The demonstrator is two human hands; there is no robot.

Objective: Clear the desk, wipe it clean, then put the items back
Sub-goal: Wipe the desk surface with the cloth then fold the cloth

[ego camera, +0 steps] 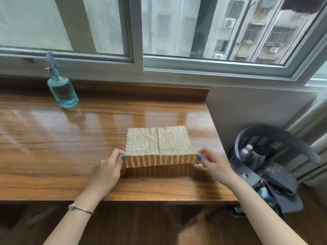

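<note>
A beige ribbed cleaning cloth (pixel 159 142) lies on the glossy wooden desk (pixel 70 147), right of centre. Its near edge is lifted and folded over. My left hand (pixel 108 168) pinches the cloth's near left corner between thumb and fingers. My right hand (pixel 214 165) pinches the near right corner the same way. The cloth's far part rests flat on the wood. A clear blue glass spray bottle (pixel 62 89) with a grey trigger stands upright at the desk's far left, by the window ledge.
A grey chair (pixel 276 138) stands right of the desk, with dark items and small bottles piled on its seat. A window frame (pixel 138 64) runs along the back. The desk's right edge meets a grey wall.
</note>
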